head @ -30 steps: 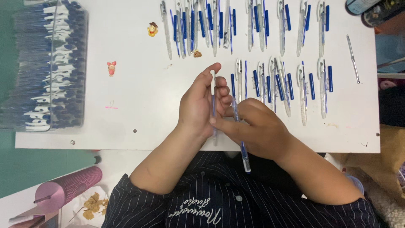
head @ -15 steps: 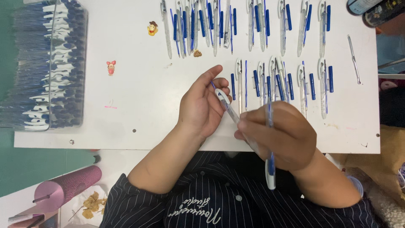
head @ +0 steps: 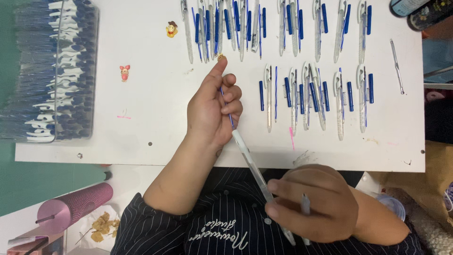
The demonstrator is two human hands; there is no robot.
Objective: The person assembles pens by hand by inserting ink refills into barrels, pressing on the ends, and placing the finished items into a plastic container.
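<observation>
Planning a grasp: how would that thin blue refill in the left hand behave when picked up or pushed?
The blue refill looks very thin and long, so probably light and slightly bendy. Round section: likely rolls on the smooth white table. The left hand pinches it with fingertips, suggesting it slips easily.

White table w/ rows of pen parts: clear barrels, white clips, dark blue caps & grips. Thin blue refill in left hand; clear, whitish pen barrel in right hand. Clear box at left full of blue & white pens. Shirt navy w/ thin white pinstripes + white script. Pink textured tumbler. Teal floor. Two small figurines: one yellow, one pink.
</observation>
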